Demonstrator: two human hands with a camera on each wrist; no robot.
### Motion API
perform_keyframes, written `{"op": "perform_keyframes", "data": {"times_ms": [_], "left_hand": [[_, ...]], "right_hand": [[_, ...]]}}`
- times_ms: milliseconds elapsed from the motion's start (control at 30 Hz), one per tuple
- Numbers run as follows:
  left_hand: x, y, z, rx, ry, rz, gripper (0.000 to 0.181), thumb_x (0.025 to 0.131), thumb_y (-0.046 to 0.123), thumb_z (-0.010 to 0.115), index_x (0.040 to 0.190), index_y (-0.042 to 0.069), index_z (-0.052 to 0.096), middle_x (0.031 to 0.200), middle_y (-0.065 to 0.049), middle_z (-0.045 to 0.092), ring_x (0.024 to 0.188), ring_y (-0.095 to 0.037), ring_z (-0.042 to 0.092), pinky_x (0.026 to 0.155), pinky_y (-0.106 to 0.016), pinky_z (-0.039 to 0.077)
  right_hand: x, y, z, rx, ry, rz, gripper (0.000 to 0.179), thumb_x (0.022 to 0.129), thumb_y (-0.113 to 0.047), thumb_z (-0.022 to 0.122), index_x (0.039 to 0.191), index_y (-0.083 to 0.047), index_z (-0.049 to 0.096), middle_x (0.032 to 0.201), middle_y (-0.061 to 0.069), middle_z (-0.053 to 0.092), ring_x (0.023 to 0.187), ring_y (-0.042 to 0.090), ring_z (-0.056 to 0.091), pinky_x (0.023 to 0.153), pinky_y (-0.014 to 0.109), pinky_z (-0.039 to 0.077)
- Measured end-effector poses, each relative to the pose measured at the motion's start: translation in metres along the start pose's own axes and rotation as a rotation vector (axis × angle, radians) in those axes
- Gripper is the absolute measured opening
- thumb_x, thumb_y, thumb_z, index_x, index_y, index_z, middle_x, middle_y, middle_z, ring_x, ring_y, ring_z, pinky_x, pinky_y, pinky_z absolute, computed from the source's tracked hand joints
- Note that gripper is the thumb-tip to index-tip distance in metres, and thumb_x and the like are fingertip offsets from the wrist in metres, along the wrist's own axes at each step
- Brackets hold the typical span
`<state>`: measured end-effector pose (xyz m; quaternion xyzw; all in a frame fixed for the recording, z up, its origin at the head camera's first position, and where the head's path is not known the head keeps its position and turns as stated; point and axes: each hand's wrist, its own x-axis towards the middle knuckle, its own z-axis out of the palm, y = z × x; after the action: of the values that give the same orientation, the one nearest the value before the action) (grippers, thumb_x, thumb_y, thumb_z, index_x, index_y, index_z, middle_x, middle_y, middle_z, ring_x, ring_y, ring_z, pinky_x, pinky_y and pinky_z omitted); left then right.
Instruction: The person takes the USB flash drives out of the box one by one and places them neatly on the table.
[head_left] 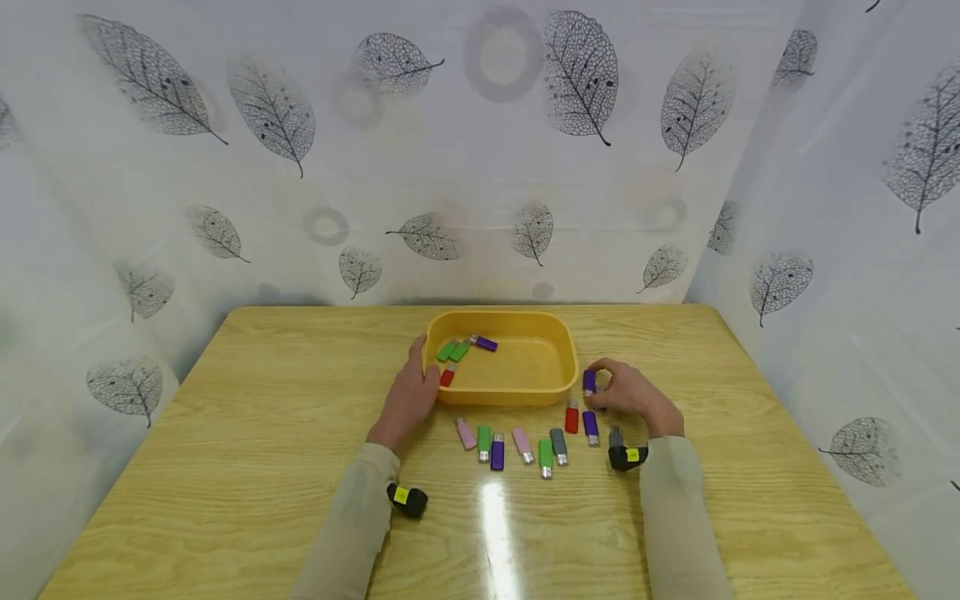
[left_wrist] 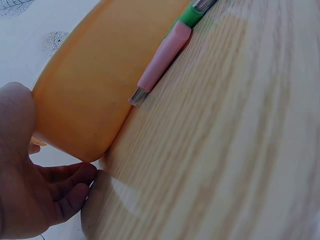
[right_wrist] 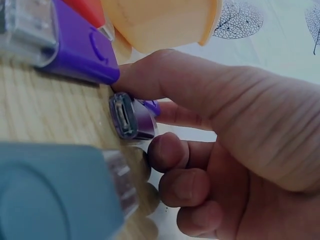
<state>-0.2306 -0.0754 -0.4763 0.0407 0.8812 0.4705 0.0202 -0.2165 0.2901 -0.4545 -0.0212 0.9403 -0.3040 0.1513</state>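
Observation:
A yellow plastic bin (head_left: pixel 502 398) stands at the back of the table with several USB flash drives inside: two green, one purple, one red. My left hand (head_left: pixel 411 396) holds the bin at its left side, thumb on the near wall; in the left wrist view some fingers curl by the corner. Right of the bin, my right hand (head_left: pixel 630 390) pinches a purple USB flash drive (head_left: pixel 589 381) between thumb and index finger. Another dark purple drive (right_wrist: pixel 132 117) shows its connector under that hand in the right wrist view. The other right fingers are curled.
Several more drives lie before the bin: pink (head_left: pixel 466 434), green (head_left: pixel 483 443), purple (head_left: pixel 497 452), grey (head_left: pixel 558 447), red (head_left: pixel 572 417) and another purple one (head_left: pixel 591 428). A grey-blue drive (right_wrist: pixel 55 192) lies near the right wrist. Leaf-patterned curtain (head_left: pixel 450 167) surrounds the wooden table (head_left: pixel 262 433).

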Motion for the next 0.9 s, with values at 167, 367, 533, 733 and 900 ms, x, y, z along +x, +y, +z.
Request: {"op": "perform_keyframes", "data": {"times_ms": [167, 367, 533, 733, 900], "left_hand": [[0.0004, -0.0001, -0.0002, -0.007, -0.009, -0.007, 0.064, 0.102, 0.027, 0.036, 0.16, 0.017, 0.01, 0.155, -0.016, 0.037, 0.126, -0.029, 0.049, 0.115, -0.05, 0.031], [0.001, -0.0005, -0.0002, -0.007, -0.009, -0.011, 0.065, 0.102, 0.028, 0.036, 0.16, 0.017, 0.01, 0.155, -0.016, 0.037, 0.124, -0.03, 0.049, 0.115, -0.05, 0.031], [0.0008, -0.0003, -0.0003, -0.008, -0.011, -0.017, 0.065, 0.102, 0.028, 0.036, 0.16, 0.017, 0.01, 0.156, -0.016, 0.036, 0.126, -0.03, 0.049, 0.116, -0.051, 0.03], [-0.0001, -0.0004, -0.0003, -0.015, -0.01, -0.013, 0.064, 0.102, 0.027, 0.037, 0.16, 0.016, 0.011, 0.157, -0.016, 0.035, 0.13, -0.031, 0.047, 0.116, -0.051, 0.029], [-0.0005, 0.0, -0.0003, -0.017, -0.01, -0.011, 0.064, 0.102, 0.027, 0.037, 0.16, 0.016, 0.011, 0.157, -0.015, 0.035, 0.13, -0.03, 0.047, 0.116, -0.05, 0.029]], "right_hand": [[-0.0008, 0.0029, -0.0001, 0.005, -0.03, -0.002, 0.074, 0.082, -0.036, 0.079, 0.14, -0.004, 0.046, 0.092, 0.009, 0.058, 0.079, 0.022, 0.052, 0.067, 0.031, 0.043], [-0.0002, 0.005, -0.0005, 0.016, -0.028, -0.015, 0.077, 0.081, -0.038, 0.079, 0.14, -0.003, 0.045, 0.09, 0.008, 0.057, 0.078, 0.021, 0.051, 0.067, 0.031, 0.042], [0.0002, 0.006, -0.0006, 0.024, -0.027, -0.026, 0.075, 0.081, -0.036, 0.078, 0.14, -0.002, 0.045, 0.087, 0.007, 0.056, 0.075, 0.021, 0.05, 0.065, 0.031, 0.041], [-0.0012, 0.0064, 0.0005, 0.048, -0.024, -0.057, 0.073, 0.081, -0.031, 0.079, 0.138, 0.0, 0.045, 0.076, 0.004, 0.052, 0.066, 0.018, 0.047, 0.06, 0.03, 0.039], [-0.0014, 0.0057, -0.0001, 0.045, -0.017, -0.067, 0.073, 0.081, -0.031, 0.078, 0.138, 0.001, 0.045, 0.074, 0.004, 0.052, 0.065, 0.017, 0.047, 0.059, 0.03, 0.038]]}}
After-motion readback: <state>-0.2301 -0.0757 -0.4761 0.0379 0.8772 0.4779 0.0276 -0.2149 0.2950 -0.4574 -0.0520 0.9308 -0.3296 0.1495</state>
